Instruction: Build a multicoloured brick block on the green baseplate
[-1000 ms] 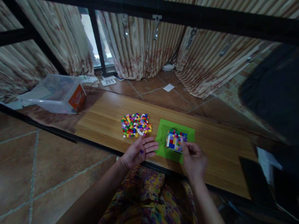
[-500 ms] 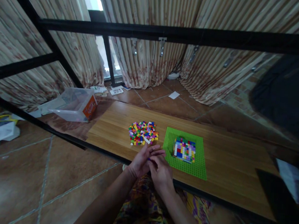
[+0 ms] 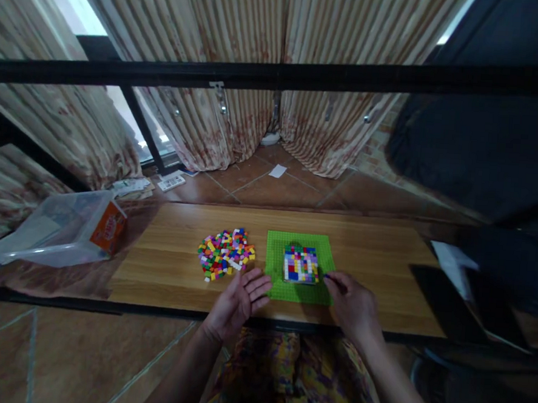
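My left hand (image 3: 241, 298) is palm up with its fingers stretched, between the brick pile and the green baseplate (image 3: 274, 291). No brick can be made out on its palm. At the baseplate's right edge, my right hand (image 3: 354, 305) pinches a small dark blue toy brick (image 3: 327, 277) between thumb and fingertips. Just left of that brick stands a multicoloured block of joined bricks (image 3: 300, 265) on the baseplate. Loose bricks (image 3: 226, 255) in many colours lie in a heap on the wooden board, beyond my left fingertips.
A clear plastic box (image 3: 73, 229) with an orange label sits left of the wooden board (image 3: 156, 261). Dark flat panels (image 3: 440, 300) and white paper (image 3: 451, 267) are at the right. A black metal bar (image 3: 258, 76) crosses in front of the curtains.
My hands have parted. The right one has moved rightward with the dark blue brick to the baseplate's right edge; the left one stays open. The camera view has turned to the right.
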